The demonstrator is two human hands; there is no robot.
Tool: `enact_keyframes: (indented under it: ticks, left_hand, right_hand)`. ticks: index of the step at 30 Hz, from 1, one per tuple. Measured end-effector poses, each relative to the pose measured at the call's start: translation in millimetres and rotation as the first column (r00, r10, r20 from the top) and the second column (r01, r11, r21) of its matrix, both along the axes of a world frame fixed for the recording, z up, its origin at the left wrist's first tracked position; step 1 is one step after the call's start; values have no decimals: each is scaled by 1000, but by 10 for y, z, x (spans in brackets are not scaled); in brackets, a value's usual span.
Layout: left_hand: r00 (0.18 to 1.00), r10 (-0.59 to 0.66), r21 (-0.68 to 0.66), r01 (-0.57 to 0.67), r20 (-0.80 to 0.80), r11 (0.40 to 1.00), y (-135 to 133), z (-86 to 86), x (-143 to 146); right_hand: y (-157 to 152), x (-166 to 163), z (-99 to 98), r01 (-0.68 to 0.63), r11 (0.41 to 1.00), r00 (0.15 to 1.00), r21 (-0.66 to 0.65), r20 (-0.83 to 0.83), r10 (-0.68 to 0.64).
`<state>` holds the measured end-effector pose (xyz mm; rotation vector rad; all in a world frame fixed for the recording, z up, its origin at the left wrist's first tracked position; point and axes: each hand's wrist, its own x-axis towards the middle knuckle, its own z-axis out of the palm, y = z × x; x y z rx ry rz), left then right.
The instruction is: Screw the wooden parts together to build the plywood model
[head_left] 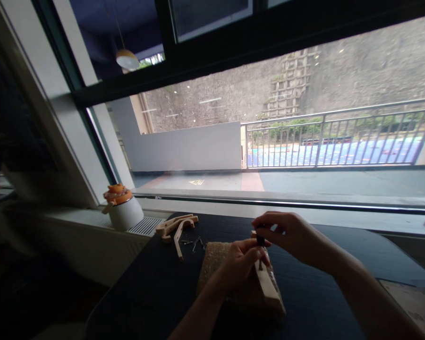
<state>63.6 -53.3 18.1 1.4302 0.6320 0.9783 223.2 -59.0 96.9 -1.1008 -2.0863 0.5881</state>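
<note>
Between hands, pale wooden piece

Over the black table, the left hand and the right hand are bare, with slender fingers. The left forearm and the right forearm are uncovered as far as they show above the table, slim and smooth. Dim light hides nails and finer marks.

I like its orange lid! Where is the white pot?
The white pot stands at the left of the head view, on the vent by the window, left of the wooden pieces on the dark table.
</note>
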Motion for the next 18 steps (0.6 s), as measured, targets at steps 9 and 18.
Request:
enact_keyframes:
  ticks: [9,18]
  left_hand:
    - [1000,-7,-5,7,20,1000,11,-16,-2]
    - [999,5,-7,-5,-49,1000,-8,-10,-10]
  right_hand:
    - [-27,33,20,-3,999,999,36,51,1]
    - [-19,11,10,42,998,997,54,68,-45]
